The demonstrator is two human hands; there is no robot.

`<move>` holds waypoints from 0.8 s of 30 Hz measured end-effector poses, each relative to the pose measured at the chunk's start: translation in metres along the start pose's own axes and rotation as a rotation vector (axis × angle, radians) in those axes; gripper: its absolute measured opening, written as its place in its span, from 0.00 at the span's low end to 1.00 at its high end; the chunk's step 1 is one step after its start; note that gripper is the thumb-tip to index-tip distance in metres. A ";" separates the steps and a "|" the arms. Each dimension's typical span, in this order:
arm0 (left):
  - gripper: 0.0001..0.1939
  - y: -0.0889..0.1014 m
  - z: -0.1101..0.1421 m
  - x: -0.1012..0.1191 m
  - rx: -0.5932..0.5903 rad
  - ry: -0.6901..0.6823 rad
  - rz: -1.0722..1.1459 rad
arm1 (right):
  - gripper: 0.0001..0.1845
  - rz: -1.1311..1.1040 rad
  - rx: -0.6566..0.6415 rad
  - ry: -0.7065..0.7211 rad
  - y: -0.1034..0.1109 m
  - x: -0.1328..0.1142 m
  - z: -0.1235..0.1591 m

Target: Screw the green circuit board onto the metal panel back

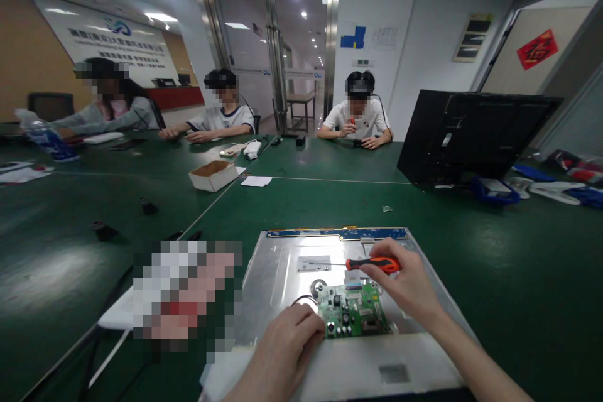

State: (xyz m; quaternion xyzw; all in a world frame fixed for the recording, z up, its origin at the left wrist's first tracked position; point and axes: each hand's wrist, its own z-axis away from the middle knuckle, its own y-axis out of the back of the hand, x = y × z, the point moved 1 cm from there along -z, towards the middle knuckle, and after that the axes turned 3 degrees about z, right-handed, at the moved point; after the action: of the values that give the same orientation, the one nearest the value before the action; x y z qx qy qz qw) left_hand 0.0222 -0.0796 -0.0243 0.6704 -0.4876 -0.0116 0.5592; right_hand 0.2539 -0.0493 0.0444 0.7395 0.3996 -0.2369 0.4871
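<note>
A flat silver metal panel [276,276] lies before me, with a narrow blue circuit strip [336,234] along its far edge. On the panel is a green circuit board [353,311] with small components. My right hand [400,276] grips a red and black screwdriver [374,264] above the board's far side; its shaft points left and its tip touches no screw that I can see. My left hand [294,342] is closed at the board's near left corner, fingers bent and fingertips hidden. A thin dark cable [304,298] curves by those fingers.
Left of the panel lies a white object [115,314], partly pixelated, with dark cables around it. An open white box [214,176] stands farther back. At right is a large black monitor [471,138] beside a blue tray [494,190]. Three people sit across the green table [330,201].
</note>
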 end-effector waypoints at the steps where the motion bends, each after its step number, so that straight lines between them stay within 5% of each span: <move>1: 0.12 -0.001 0.001 -0.001 0.001 -0.008 -0.009 | 0.12 -0.033 0.003 -0.028 -0.001 -0.004 -0.002; 11: 0.10 0.003 0.003 0.003 -0.043 0.120 0.101 | 0.23 -0.629 0.107 -0.329 -0.016 -0.013 -0.013; 24: 0.06 0.005 -0.001 0.005 -0.028 0.303 0.207 | 0.25 -0.850 0.154 -0.410 -0.037 -0.005 0.001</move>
State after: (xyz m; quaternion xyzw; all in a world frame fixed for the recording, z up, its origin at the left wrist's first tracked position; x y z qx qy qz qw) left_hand 0.0219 -0.0816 -0.0172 0.6027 -0.4640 0.1404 0.6338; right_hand 0.2205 -0.0449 0.0279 0.4825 0.5437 -0.5850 0.3596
